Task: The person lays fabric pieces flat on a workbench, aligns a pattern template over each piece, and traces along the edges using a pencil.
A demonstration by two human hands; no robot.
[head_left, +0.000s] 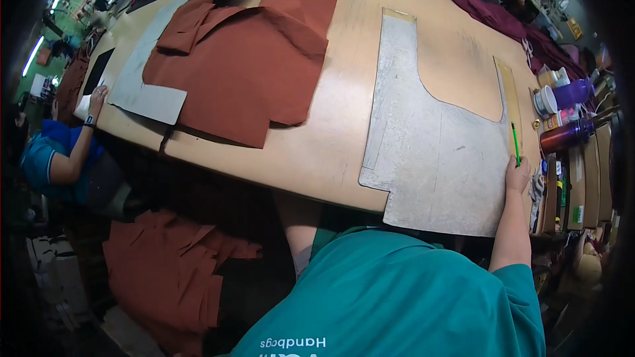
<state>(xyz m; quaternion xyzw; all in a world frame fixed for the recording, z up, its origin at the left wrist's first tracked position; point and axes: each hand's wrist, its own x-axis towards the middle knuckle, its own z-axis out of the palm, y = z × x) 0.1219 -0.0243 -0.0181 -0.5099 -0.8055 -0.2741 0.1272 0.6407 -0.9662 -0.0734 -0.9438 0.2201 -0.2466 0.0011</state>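
our teal shirt [410, 291] is closest; past it, our right hand [518, 175] grasps a green pencil [515, 139] pointing away from us, the grey board [440, 158] just to its left on the bench [344, 112]; our left hand is out of sight.

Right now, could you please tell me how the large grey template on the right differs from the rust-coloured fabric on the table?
The grey template is pale and scuffed, while the fabric is rust-red. The template lies flat; the fabric has folded-over parts. The right hand, holding a green pencil, is at the template's edge; no hand is on the fabric. Both lie on the table.
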